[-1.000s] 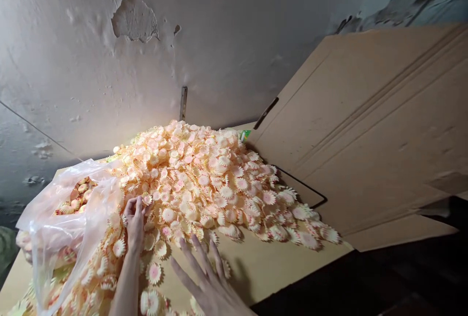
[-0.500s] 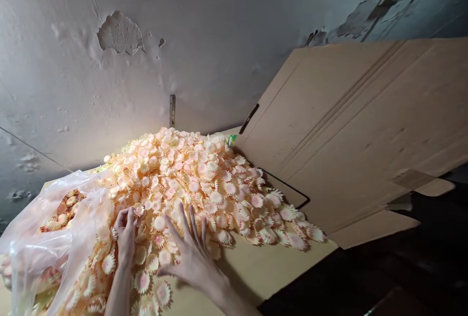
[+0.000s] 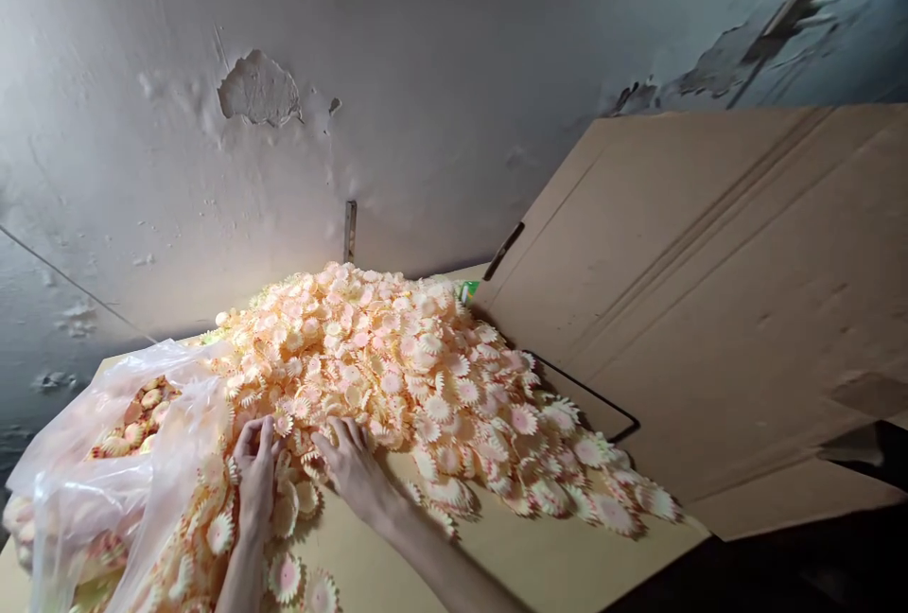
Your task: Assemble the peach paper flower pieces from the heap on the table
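A big heap of small peach and pink paper flowers [image 3: 383,367] lies on a cardboard sheet [image 3: 553,561]. My left hand [image 3: 255,476] rests at the heap's near left edge, fingers curled around a flower, next to a clear plastic bag. My right hand [image 3: 351,462] reaches into the heap's near edge, fingers bent and dug in among the flowers; what they hold, if anything, is hidden.
A clear plastic bag [image 3: 92,471] filled with the same flowers sits at the left. A large flattened cardboard box [image 3: 716,301] leans at the right. A peeling grey wall [image 3: 355,93] stands close behind. A green scrap [image 3: 468,289] peeks from the heap's far side.
My right hand moved forward from the bare cardboard into the heap's edge and its spread fingers curled in. My left hand stayed beside the bag. The view tilted slightly.
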The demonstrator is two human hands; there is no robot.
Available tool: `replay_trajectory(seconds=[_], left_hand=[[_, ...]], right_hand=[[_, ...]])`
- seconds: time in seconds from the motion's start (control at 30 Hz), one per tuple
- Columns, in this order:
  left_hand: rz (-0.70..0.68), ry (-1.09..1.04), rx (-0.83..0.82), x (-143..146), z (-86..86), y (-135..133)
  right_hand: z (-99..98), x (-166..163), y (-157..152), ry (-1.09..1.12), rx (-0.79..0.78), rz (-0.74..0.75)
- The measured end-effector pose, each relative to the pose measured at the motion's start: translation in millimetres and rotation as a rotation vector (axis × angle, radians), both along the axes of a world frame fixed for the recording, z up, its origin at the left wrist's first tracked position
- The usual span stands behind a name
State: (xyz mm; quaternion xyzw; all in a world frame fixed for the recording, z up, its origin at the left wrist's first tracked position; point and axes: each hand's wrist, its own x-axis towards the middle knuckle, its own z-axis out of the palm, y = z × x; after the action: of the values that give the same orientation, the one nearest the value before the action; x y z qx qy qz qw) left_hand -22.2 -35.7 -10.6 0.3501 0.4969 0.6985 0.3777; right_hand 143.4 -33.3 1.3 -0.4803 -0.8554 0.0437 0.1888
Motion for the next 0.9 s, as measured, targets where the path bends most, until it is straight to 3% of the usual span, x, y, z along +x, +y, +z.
replay_trajectory(seconds=[0.13, 0.37, 0.5, 0.6, 0.7, 0.83, 0.9], left_hand=[[-0.007, -0.027, -0.023, 1, 1.1, -2], [-0.017, -0.08, 0.018, 0, -2.2, 2], [-0.002, -0.03, -0.007, -1, -5.2, 2], [-0.006, -0.015, -0.021, -1, -5.0, 1], [-0.016, -0.013, -0.024, 0, -3.5, 1], [-0.022, 0.06, -0.065, 0, -4.2, 1], [-0.029, 0.144, -0.063, 1, -4.3, 0]], right_hand=[[11.8, 7, 14, 0.075, 0.062, -0.018], [91.1, 40, 92, 0.312, 0.236, -0.126], [112.9, 57, 122, 0.246, 0.23, -0.301], [111.3, 57, 110, 0.294, 0.329, -0.312], [96.4, 44, 79, 0.506, 0.368, -0.13], [54.0, 13, 42, 0.76, 0.01, 0.292], [29.9, -2, 33, 0.808, -0.137, 0.351]])
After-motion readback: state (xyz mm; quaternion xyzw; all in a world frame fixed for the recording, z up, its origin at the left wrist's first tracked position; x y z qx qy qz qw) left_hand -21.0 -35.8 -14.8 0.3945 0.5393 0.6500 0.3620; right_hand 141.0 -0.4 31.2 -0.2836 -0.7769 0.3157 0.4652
